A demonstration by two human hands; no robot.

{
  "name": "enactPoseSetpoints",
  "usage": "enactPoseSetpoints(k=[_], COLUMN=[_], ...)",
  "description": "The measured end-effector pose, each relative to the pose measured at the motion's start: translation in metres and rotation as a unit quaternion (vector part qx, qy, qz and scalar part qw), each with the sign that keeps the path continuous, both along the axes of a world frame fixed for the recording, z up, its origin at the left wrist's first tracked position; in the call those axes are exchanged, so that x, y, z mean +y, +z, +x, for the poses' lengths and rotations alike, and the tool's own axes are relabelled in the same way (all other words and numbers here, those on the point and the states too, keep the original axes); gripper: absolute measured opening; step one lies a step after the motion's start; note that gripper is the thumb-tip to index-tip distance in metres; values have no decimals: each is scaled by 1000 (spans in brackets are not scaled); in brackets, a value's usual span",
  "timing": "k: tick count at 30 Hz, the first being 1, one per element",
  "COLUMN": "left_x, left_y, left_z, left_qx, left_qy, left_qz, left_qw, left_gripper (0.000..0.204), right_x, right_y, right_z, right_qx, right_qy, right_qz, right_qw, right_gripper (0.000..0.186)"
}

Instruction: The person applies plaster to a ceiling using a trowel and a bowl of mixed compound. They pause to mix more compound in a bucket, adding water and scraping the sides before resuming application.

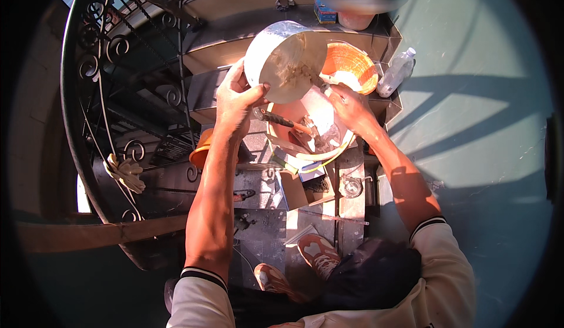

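My left hand grips a white round container by its left edge, tilting it so that beige paste shows inside. My right hand is closed on a scraper at the container's lower right, its blade partly hidden. Just below both hands sits a large pale bucket holding a dark-handled tool and some lighter material.
An orange bowl, clear plastic bottle, blue box and another bucket stand on the steps. An orange tub and cardboard box lie lower. Ornate black railing runs left, above my shoes.
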State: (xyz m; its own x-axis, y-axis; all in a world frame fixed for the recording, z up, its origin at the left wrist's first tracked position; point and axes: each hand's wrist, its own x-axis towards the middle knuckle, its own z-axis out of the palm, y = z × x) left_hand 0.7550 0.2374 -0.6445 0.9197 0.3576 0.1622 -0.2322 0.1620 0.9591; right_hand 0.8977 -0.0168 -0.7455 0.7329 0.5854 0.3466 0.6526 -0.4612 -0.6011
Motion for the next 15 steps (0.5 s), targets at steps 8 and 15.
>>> enactPoseSetpoints(k=[8,15], left_x=[5,14], left_y=[-27,-47], left_z=[-2,-3], left_qx=[-34,13], left_qy=[17,30], left_qz=[-22,-32], left_qw=[999,999], left_gripper=[73,69], right_x=[28,30], right_y=[92,43], right_z=[-26,-62], right_qx=[-100,-109], right_qy=[-97,-33], right_qz=[10,-13], right_qw=[990,993], right_gripper=[29,25])
